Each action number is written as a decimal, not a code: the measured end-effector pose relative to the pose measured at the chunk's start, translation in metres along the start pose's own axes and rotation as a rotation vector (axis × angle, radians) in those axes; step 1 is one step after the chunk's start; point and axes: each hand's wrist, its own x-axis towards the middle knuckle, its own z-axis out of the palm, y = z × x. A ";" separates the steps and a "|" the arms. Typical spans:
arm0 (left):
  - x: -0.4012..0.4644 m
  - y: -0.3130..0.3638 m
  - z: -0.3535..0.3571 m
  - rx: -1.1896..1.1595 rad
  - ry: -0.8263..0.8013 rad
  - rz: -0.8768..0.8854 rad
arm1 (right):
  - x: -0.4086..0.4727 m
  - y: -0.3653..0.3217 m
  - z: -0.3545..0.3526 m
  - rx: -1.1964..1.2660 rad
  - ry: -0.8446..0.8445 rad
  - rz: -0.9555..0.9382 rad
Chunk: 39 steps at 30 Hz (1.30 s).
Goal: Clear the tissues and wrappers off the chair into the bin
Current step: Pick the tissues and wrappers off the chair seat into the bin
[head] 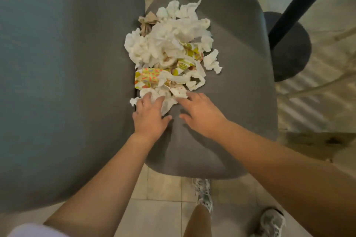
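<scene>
from the head view, a heap of crumpled white tissues (169,38) and yellow patterned wrappers (147,78) sits on the grey padded chair seat (231,63), against its backrest. the left hand (149,115) lies spread on the near edge of the heap, the right hand (200,113) open beside it; neither grips anything. best to scoop from both sides, pressing inward so scraps don't scatter. no bin shows.
</scene>
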 end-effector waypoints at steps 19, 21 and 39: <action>0.030 -0.015 0.012 0.070 0.108 0.155 | 0.038 0.004 0.004 -0.001 0.007 0.028; 0.022 -0.009 0.012 0.073 0.110 0.213 | 0.032 0.009 0.004 0.010 0.014 0.033; -0.034 0.113 -0.009 -0.576 0.079 0.339 | -0.083 0.077 -0.020 0.132 0.322 0.075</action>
